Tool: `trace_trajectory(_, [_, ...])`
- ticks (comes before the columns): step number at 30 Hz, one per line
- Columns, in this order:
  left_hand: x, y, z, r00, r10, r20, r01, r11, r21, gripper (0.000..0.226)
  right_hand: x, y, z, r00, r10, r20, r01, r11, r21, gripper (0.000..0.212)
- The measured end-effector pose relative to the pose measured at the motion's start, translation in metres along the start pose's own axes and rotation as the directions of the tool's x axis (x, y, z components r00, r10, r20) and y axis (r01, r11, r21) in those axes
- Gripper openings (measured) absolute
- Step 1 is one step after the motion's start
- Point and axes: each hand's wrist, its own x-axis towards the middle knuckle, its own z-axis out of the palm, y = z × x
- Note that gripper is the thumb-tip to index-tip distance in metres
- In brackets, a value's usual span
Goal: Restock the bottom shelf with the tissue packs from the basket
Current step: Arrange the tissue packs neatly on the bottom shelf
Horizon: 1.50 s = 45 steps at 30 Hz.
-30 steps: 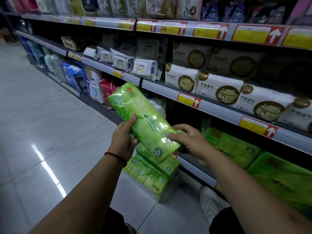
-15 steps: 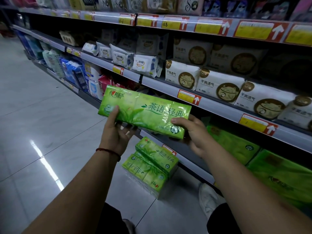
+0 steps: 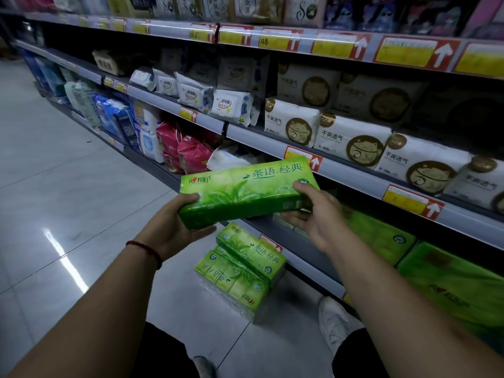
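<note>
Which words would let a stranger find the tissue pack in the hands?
Before the shelving, under the white cat-logo packs, a long green tissue pack is held between the left hand and right hand. Unlike the green packs stacked on the floor or on the bottom shelf, it is in the air.

There was only one view, so no part of the scene was shared with a second camera. The camera sat on the person's head and looked forward and down. Both forearms entered from the near edge, and a white shoe (image 3: 334, 323) showed just beside the right one. The left hand (image 3: 174, 222) and the right hand (image 3: 319, 214), gripping a green tissue pack (image 3: 245, 192), were close to the lens, about mid-frame. The wide angle took in the shelving from far left to near right — the bottom shelf (image 3: 311, 266) lay near right, the tiled floor (image 3: 68, 186) left.
</note>
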Motion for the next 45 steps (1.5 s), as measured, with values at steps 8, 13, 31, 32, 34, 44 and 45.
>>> trace_trajectory(8, [-0.007, -0.001, 0.009, 0.994, 0.005, 0.106, -0.006, 1.0, 0.003, 0.039, -0.006, -0.012, 0.0, 1.0, -0.003, -0.004, 0.003, 1.0, -0.009, 0.038])
trace_trajectory(13, [-0.003, -0.001, 0.009, 0.993, 0.115, 0.027, -0.113, 0.991, -0.07, 0.041, -0.005, -0.019, -0.002, 0.997, 0.067, 0.035, -0.072, 0.984, 0.164, 0.05])
trace_trajectory(31, [0.003, -0.004, -0.002, 0.99, 0.114, -0.077, -0.115, 0.993, -0.002, 0.046, 0.003, -0.016, -0.017, 0.968, 0.249, -0.041, -0.25, 0.968, -0.031, 0.05])
trace_trajectory(32, [0.003, -0.004, -0.001, 0.992, 0.112, -0.063, -0.112, 0.994, -0.001, 0.045, 0.002, -0.014, -0.014, 0.965, 0.263, -0.002, -0.263, 0.964, -0.034, 0.057])
trace_trajectory(34, [0.001, -0.004, 0.003, 0.995, 0.093, -0.032, -0.093, 0.996, 0.004, 0.043, 0.001, -0.012, -0.008, 0.954, 0.289, 0.083, -0.291, 0.957, 0.012, 0.059])
trace_trajectory(44, [-0.003, -0.004, -0.015, 0.994, -0.104, 0.045, 0.089, 0.961, 0.262, 0.062, 0.012, -0.004, 0.019, 0.975, 0.121, -0.186, -0.117, 0.993, 0.032, 0.041])
trace_trajectory(45, [-0.006, -0.004, -0.018, 0.99, -0.131, 0.058, 0.107, 0.946, 0.306, 0.063, 0.014, -0.001, 0.025, 0.974, 0.106, -0.199, -0.105, 0.994, 0.018, 0.039])
